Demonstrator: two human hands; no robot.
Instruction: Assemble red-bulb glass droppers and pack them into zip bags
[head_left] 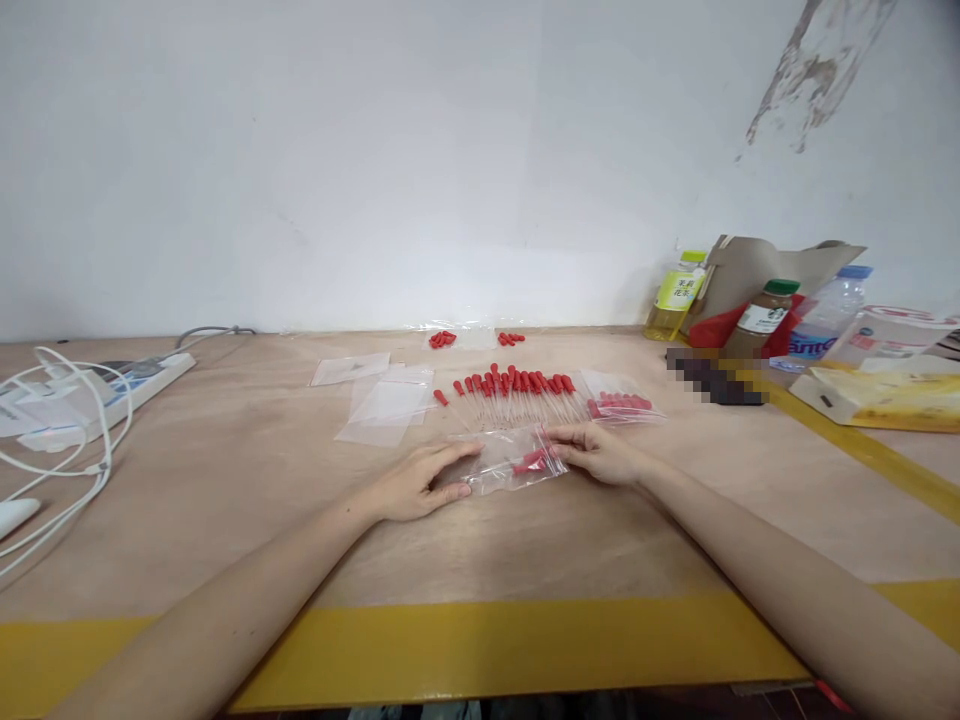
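Left hand (421, 484): your thumb and fingers stood parted at the left end of the clear bag (491, 468); I couldn't tell whether they pinched it.
Right hand (596, 452): you pinched the zip end between thumb and fingers.
Clear bag: it spanned your hands, red pieces (531, 461) inside near the zip.
Droppers (512, 385): red-topped, they lay fanned just beyond the bag.

Set back from the near edge of the tabletop (570, 560), a clear, slightly crinkled zip-lock bag (491, 463) stretches crosswise, with red-bulbed droppers (531, 461) inside, their bulbs beside its right end
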